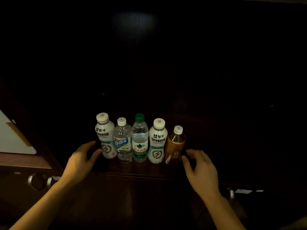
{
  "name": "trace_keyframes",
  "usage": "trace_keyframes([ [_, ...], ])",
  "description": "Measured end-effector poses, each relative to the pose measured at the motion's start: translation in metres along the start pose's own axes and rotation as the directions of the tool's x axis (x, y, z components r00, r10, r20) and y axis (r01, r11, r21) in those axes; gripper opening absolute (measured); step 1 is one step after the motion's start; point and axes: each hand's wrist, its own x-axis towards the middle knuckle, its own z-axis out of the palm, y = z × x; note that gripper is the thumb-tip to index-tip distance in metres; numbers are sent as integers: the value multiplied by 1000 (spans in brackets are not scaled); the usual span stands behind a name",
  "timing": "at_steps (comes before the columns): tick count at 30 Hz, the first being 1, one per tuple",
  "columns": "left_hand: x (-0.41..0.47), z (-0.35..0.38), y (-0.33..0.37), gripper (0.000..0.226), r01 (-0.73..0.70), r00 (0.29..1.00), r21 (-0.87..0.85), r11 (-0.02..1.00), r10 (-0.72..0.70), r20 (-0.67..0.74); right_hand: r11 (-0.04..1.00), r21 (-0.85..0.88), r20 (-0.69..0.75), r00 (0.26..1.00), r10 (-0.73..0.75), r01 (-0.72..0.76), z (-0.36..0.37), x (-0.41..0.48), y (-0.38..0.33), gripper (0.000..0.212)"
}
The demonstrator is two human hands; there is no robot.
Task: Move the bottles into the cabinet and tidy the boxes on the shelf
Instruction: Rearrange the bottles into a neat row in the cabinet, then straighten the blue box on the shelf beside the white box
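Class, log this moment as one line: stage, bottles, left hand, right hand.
stage: bottles in cabinet | bottles: five upright, one row | left hand: open, beside left white bottle | right hand: open, beside amber bottle

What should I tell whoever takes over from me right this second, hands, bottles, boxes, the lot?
Left hand: open, fingers spread beside the leftmost white bottle; contact unclear.
Right hand: open, fingers loosely curled just right of the amber bottle, holding nothing.
Bottles: five stand upright in a close row on the dark cabinet shelf, the green-capped bottle in the middle.
Done: the bottles appear to be placed.
Left: the boxes. Only one white-and-yellow box shows, at the left edge; too little is visible to judge whether it is tidy.
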Motion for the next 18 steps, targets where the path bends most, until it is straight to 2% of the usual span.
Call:
trace_keyframes([
  [4, -16, -23, 21, 43, -18, 997, 46, 999, 22, -75, 988, 50, 4, 989, -148, 148, -7, 13, -26, 21],
  [8, -39, -50, 37, 40, -86, 992, 119, 989, 96, -82, 952, 112, 5, 958, -288, 285, -5, 25, -61, 14],
  [12, -63, -78, 50, 38, -121, 979, 158, 980, 144, -145, 890, 204, 7, 909, -417, 407, 7, 32, -100, 15],
  [18, -92, -123, 50, 15, -93, 954, 191, 977, 142, -265, 782, 311, 4, 822, -570, 540, 26, 31, -161, 17],
])
